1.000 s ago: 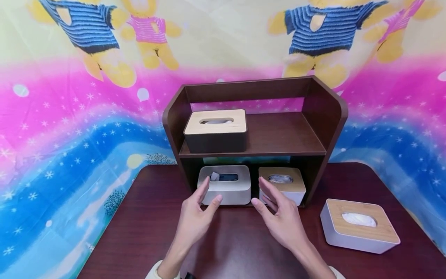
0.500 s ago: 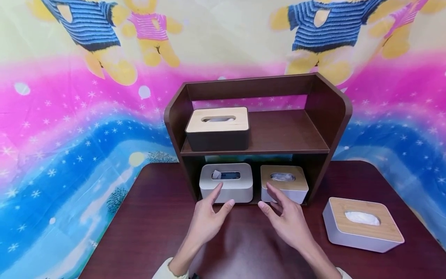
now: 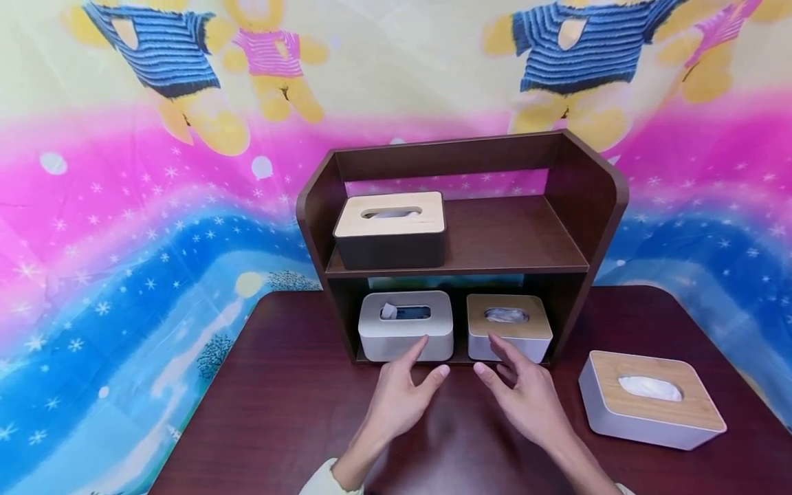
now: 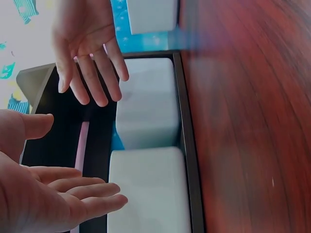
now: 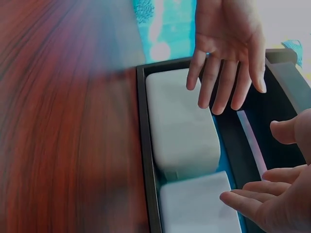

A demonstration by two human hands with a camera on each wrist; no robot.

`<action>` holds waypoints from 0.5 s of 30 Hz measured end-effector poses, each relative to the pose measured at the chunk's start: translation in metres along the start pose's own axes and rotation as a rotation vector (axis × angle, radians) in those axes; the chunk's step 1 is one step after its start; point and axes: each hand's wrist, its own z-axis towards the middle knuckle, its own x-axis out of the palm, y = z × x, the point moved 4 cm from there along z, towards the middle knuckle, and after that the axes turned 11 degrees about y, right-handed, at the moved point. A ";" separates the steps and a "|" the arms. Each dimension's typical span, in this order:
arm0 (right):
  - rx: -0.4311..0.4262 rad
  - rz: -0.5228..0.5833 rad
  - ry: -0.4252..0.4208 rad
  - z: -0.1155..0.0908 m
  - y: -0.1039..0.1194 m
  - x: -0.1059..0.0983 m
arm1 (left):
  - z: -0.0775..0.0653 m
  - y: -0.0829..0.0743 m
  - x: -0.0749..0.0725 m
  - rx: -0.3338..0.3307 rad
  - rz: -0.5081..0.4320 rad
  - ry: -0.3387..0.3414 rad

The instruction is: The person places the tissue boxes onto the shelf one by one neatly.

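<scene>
My left hand (image 3: 401, 399) hovers over the table in front of the shelf's lower level, fingers straight and holding nothing. Just behind it, at the lower left, sits a grey tissue box (image 3: 405, 344) with a slot in its lid. My right hand (image 3: 526, 395) is held opposite, palm turned inward, its fingers also extended with nothing between them. Its forefinger overlaps a white tissue box with a wooden lid (image 3: 537, 323) at the lower right of the shelf. In the left wrist view the two palms (image 4: 90, 31) face each other across a gap.
A dark brown two-level shelf (image 3: 516, 234) stands at the back of the reddish-brown table (image 3: 278, 412). On its upper level, at the left, is a black tissue box with a pale wooden lid (image 3: 390, 247). Another wood-topped white tissue box (image 3: 656, 412) rests on the table at the right.
Both hands have shifted to the right and slightly down, and the left has come nearer to the right. The boxes stay in their places; the head view has turned slightly.
</scene>
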 end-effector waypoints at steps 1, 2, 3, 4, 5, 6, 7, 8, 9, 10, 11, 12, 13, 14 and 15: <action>0.008 -0.012 -0.002 -0.002 -0.002 -0.003 | 0.001 -0.002 0.003 -0.001 -0.009 0.008; 0.014 -0.025 -0.006 -0.004 -0.004 -0.006 | 0.002 -0.004 0.006 0.004 -0.013 0.011; 0.023 -0.037 -0.010 -0.006 -0.006 -0.010 | 0.003 -0.006 0.009 0.007 -0.016 0.017; 0.027 -0.048 -0.018 -0.008 -0.008 -0.013 | 0.004 -0.008 0.012 0.012 -0.016 0.023; 0.031 -0.061 -0.028 -0.011 -0.010 -0.017 | 0.005 -0.011 0.015 0.015 -0.018 0.029; 0.035 -0.069 -0.037 -0.013 -0.012 -0.020 | 0.006 -0.013 0.018 0.019 -0.021 0.036; 0.035 -0.077 -0.050 -0.015 -0.015 -0.024 | 0.007 -0.016 0.021 0.020 -0.024 0.043; 0.032 -0.078 -0.062 -0.017 -0.017 -0.027 | 0.008 -0.018 0.024 0.023 -0.024 0.050; 0.031 -0.079 -0.071 -0.018 -0.019 -0.031 | 0.009 -0.020 0.027 0.026 -0.029 0.059; 0.030 -0.083 -0.080 -0.020 -0.021 -0.034 | 0.010 -0.022 0.031 0.028 -0.031 0.066; 0.034 -0.085 -0.086 -0.021 -0.022 -0.038 | 0.011 -0.024 0.034 0.033 -0.035 0.071; 0.039 -0.085 -0.088 -0.023 -0.024 -0.041 | 0.013 -0.026 0.037 0.039 -0.037 0.075; 0.045 -0.091 -0.092 -0.025 -0.025 -0.044 | 0.014 -0.028 0.040 0.042 -0.041 0.080; 0.052 -0.096 -0.096 -0.026 -0.026 -0.047 | 0.015 -0.029 0.044 0.045 -0.044 0.085; 0.061 -0.103 -0.098 -0.028 -0.027 -0.050 | 0.016 -0.031 0.047 0.047 -0.047 0.090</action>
